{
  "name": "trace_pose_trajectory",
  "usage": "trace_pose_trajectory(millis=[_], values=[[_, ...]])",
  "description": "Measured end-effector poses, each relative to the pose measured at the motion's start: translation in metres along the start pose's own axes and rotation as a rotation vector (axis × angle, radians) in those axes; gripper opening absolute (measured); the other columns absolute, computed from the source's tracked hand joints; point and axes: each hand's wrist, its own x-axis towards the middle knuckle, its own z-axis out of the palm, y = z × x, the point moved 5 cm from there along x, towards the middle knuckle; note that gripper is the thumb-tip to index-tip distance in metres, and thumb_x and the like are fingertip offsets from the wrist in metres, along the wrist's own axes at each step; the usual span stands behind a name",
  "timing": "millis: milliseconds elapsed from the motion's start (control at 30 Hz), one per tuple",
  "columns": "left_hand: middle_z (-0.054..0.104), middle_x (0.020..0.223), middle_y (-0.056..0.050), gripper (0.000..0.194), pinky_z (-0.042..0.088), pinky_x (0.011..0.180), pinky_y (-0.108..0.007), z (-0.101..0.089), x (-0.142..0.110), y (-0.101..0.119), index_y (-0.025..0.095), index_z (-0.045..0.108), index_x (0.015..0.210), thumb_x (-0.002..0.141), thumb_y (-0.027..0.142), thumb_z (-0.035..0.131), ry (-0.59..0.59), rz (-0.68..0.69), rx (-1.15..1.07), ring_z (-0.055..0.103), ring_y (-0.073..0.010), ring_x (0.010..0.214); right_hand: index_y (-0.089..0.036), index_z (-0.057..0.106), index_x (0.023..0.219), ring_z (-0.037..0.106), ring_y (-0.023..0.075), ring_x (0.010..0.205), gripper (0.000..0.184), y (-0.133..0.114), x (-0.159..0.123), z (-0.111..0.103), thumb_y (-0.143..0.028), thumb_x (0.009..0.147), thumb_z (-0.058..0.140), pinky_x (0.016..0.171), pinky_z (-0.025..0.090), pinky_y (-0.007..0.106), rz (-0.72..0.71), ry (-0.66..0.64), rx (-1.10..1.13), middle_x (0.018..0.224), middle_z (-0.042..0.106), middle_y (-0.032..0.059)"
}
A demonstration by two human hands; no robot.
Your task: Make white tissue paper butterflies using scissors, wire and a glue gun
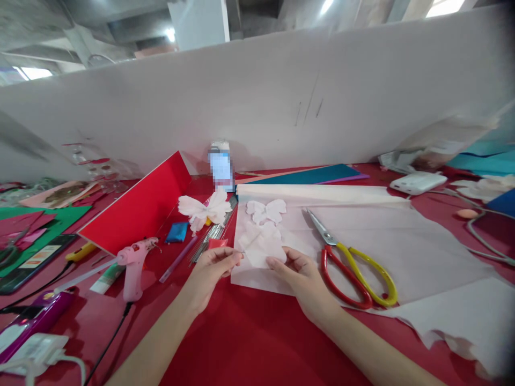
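Note:
My left hand [213, 268] pinches a thin wire whose tip pokes toward a pale pink tissue-paper petal piece [263, 247]. My right hand [300, 273] grips the lower right edge of that same piece with fingers curled. Both hands hover just above the red table, at the near edge of a large sheet of pale tissue paper [402, 246]. A second cut-out petal shape [266, 210] lies on the sheet just beyond. A finished white paper flower [205, 209] rests to the left beside a bundle of thin wires [213, 233].
Red-and-yellow-handled scissors [354, 268] lie on the sheet right of my right hand. A pink glue gun [134, 265] stands at left, near a folded red card [140, 206]. A white partition [281, 96] closes the back. Cables and gadgets crowd both edges.

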Motion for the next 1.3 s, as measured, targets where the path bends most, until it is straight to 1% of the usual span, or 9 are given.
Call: trace_pose_trajectory(millis=[233, 567, 700, 867, 1067, 1133, 1200, 1267, 1300], values=[[0.058, 0.068, 0.004, 0.025, 0.036, 0.061, -0.015, -0.002, 0.001, 0.000, 0.017, 0.067, 0.073, 0.067, 0.039, 0.076, 0.034, 0.010, 0.059, 0.045, -0.0047, 0.061, -0.018, 0.062, 0.087, 0.057, 0.0170, 0.078, 0.031, 0.002, -0.002, 0.000, -0.046, 0.075, 0.070, 0.073, 0.046, 0.029, -0.010, -0.004, -0.022, 0.084, 0.061, 0.0027], [0.056, 0.065, 0.004, 0.027, 0.035, 0.060, -0.016, -0.004, 0.000, 0.005, 0.016, 0.065, 0.071, 0.066, 0.041, 0.075, 0.081, 0.052, 0.095, 0.043, -0.0062, 0.061, -0.015, 0.058, 0.069, 0.042, 0.0094, 0.059, 0.036, 0.006, -0.002, -0.007, -0.049, 0.071, 0.070, 0.055, 0.031, 0.022, -0.005, 0.117, -0.176, 0.063, 0.051, -0.0026], [0.055, 0.066, 0.003, 0.028, 0.035, 0.061, -0.017, -0.004, 0.000, 0.004, 0.015, 0.064, 0.070, 0.065, 0.041, 0.075, 0.078, 0.060, 0.096, 0.043, -0.0067, 0.062, -0.015, 0.060, 0.069, 0.044, 0.0100, 0.061, 0.035, 0.006, -0.001, -0.008, -0.048, 0.071, 0.071, 0.058, 0.033, 0.023, 0.000, 0.128, -0.181, 0.064, 0.053, -0.0018], [0.047, 0.062, 0.005, 0.030, 0.031, 0.056, -0.018, -0.005, 0.002, 0.004, 0.015, 0.060, 0.068, 0.067, 0.042, 0.073, 0.078, 0.087, 0.101, 0.034, -0.0059, 0.056, -0.015, 0.065, 0.072, 0.051, 0.0134, 0.071, 0.034, 0.004, -0.002, -0.009, -0.049, 0.072, 0.070, 0.070, 0.037, 0.025, -0.006, 0.119, -0.188, 0.070, 0.060, 0.0009], [0.045, 0.066, 0.005, 0.031, 0.031, 0.057, -0.018, -0.009, 0.002, 0.006, 0.016, 0.057, 0.071, 0.069, 0.045, 0.069, 0.085, 0.071, 0.168, 0.033, -0.0062, 0.057, -0.016, 0.065, 0.068, 0.054, 0.0152, 0.068, 0.036, 0.001, -0.001, -0.005, -0.051, 0.077, 0.062, 0.067, 0.041, 0.026, -0.071, 0.115, -0.325, 0.068, 0.063, 0.0029], [0.044, 0.066, 0.005, 0.031, 0.028, 0.054, -0.019, -0.012, 0.002, 0.007, 0.017, 0.057, 0.071, 0.069, 0.046, 0.067, 0.074, 0.036, 0.219, 0.032, -0.0063, 0.056, -0.016, 0.067, 0.078, 0.058, 0.0176, 0.073, 0.038, -0.009, 0.001, -0.009, -0.052, 0.082, 0.053, 0.069, 0.044, 0.027, -0.136, 0.124, -0.420, 0.077, 0.066, 0.0053], [0.044, 0.063, 0.005, 0.032, 0.025, 0.050, -0.020, -0.015, 0.004, 0.006, 0.016, 0.057, 0.070, 0.067, 0.047, 0.067, 0.045, -0.026, 0.295, 0.033, -0.0069, 0.054, -0.017, 0.067, 0.092, 0.061, 0.0202, 0.079, 0.039, -0.029, 0.003, -0.022, -0.048, 0.087, 0.043, 0.070, 0.046, 0.030, -0.258, 0.149, -0.649, 0.088, 0.067, 0.0077], [0.046, 0.060, 0.003, 0.032, 0.024, 0.049, -0.021, -0.019, 0.005, 0.005, 0.016, 0.059, 0.068, 0.065, 0.047, 0.067, 0.021, -0.079, 0.397, 0.037, -0.0086, 0.054, -0.018, 0.064, 0.102, 0.061, 0.0236, 0.083, 0.034, -0.053, 0.002, -0.044, -0.040, 0.087, 0.044, 0.073, 0.046, 0.034, -0.376, 0.214, -1.086, 0.098, 0.066, 0.0102], [0.049, 0.060, 0.002, 0.031, 0.026, 0.049, -0.021, -0.021, 0.006, 0.004, 0.016, 0.061, 0.068, 0.065, 0.046, 0.067, 0.019, -0.088, 0.456, 0.040, -0.0098, 0.054, -0.016, 0.064, 0.100, 0.060, 0.0274, 0.088, 0.032, -0.063, 0.000, -0.058, -0.037, 0.085, 0.046, 0.077, 0.045, 0.038, -0.427, 0.291, -1.334, 0.099, 0.065, 0.0132]])
